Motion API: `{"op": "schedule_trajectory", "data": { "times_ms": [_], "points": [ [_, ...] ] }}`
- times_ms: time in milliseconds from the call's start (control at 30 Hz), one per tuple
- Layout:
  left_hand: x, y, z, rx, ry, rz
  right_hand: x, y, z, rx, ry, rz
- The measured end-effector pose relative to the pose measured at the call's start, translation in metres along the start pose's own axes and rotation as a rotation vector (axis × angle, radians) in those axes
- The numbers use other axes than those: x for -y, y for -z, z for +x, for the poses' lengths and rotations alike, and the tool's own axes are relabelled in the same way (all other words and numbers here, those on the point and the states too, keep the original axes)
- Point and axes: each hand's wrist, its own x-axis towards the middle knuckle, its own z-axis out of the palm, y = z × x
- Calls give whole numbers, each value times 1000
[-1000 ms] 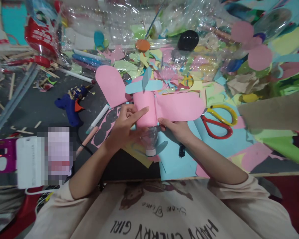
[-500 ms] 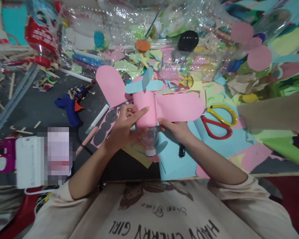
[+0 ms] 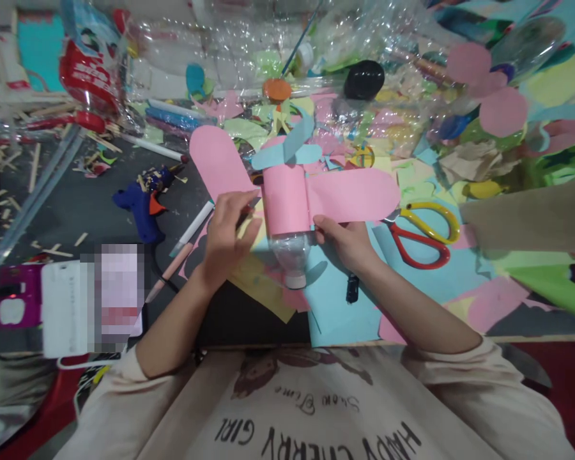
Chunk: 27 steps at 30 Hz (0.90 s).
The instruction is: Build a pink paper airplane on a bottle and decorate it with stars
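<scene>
A clear plastic bottle wrapped in pink paper (image 3: 287, 204) lies in front of me, white cap (image 3: 294, 281) toward me. It carries a pink paper wing on the left (image 3: 215, 160), another on the right (image 3: 357, 195), and a light blue propeller (image 3: 290, 150) at the far end. My right hand (image 3: 345, 241) grips the bottle's right side, thumb on the pink wrap below the right wing. My left hand (image 3: 227, 233) lies just left of the bottle, fingers curled in a pinch over a dark thing on the paper; I cannot make out what it is.
Yellow and red scissors (image 3: 421, 236) lie right of the bottle on blue paper. A blue glue gun (image 3: 141, 201) and markers (image 3: 191, 227) are at the left, a white device (image 3: 64, 306) nearer me. Clear bottles (image 3: 249, 38), a black cap (image 3: 363, 78) and paper scraps crowd the back.
My left hand has come off the pink wrap, shifted left and curled its fingers. My right hand keeps its hold on the bottle, which has shifted slightly right.
</scene>
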Motion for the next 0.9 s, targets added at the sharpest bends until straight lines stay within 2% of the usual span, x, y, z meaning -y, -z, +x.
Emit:
{"op": "schedule_trajectory", "data": {
  "times_ms": [67, 133, 267, 367, 467, 600, 700, 800, 900],
  "points": [
    [11, 1, 1, -30, 45, 167, -1, 1, 2, -6, 3, 11],
    [24, 0, 1, -4, 80, 282, -2, 1, 3, 0, 16, 21],
    [41, -2, 0, 42, 96, 319, -2, 1, 2, 31, 36, 38],
    [44, -1, 0, 47, 81, 330, -2, 0, -4, 111, 77, 73],
    [45, 1, 0, 21, 57, 351, 0, 0, -11, 173, 212, 7],
    [46, 1, 2, -21, 45, 380, 3, 0, -15, 153, 332, -179],
    [44, 1, 4, -26, 106, 372, 2, 0, -13, 136, 379, -121],
    [38, 4, 7, -140, 166, 320, 0, 0, -11, 140, 418, -57],
    [26, 9, 9, -384, 66, 297, -1, 0, -10, 187, 422, -60]
  ]
}}
